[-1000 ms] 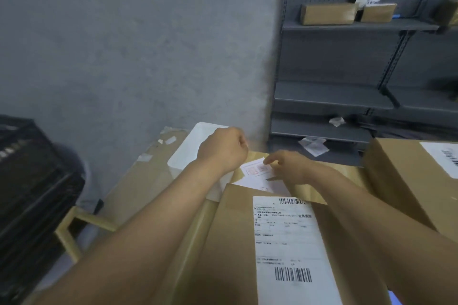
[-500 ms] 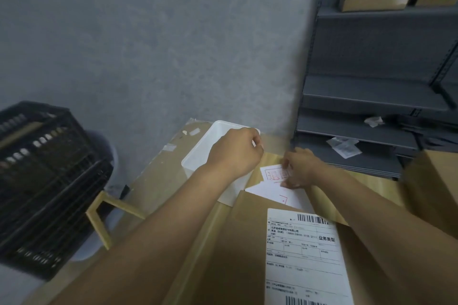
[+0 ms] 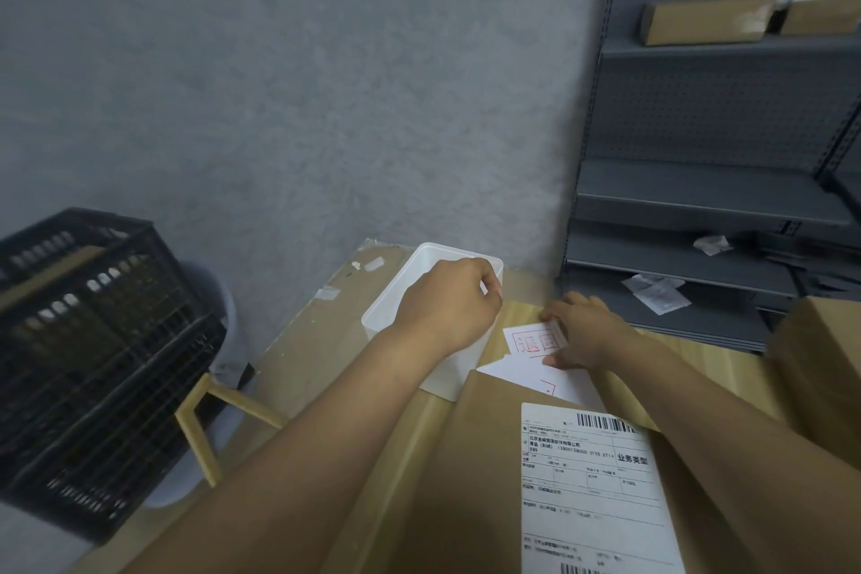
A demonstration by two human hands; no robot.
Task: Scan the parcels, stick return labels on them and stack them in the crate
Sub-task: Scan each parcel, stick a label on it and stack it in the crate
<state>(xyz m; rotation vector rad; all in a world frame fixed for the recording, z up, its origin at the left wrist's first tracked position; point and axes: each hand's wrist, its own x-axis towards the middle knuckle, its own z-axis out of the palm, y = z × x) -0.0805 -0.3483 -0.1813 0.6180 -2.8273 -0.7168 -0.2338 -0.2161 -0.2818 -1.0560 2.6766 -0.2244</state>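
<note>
Grey wall and metal shelving (image 3: 699, 200) back a wooden surface (image 3: 317, 340). Landmark: the white bin (image 3: 396, 312) standing on it. Just right of the bin lies the return label (image 3: 531, 338), a small white sheet printed in red, resting on a loose white sheet (image 3: 522, 375) that overlaps the far edge of the parcel (image 3: 466, 480). The right hand (image 3: 582, 331) pinches the label at its right edge, thumb below and fingertips above. The left hand (image 3: 447, 308) hovers over the bin's right rim, fingers curled; whether it holds anything cannot be told. The parcel, a brown carton nearer the camera than the bin, carries a shipping label (image 3: 591, 489) with barcodes. Well left of the bin stands the black crate (image 3: 93, 364).

Handling, as judged: the label is thin, light and limp, likely adhesive once peeled, so it is best lifted by one corner and kept flat. The carton looks stiff; gripping it by opposite sides should suit the transfer to the crate.
</note>
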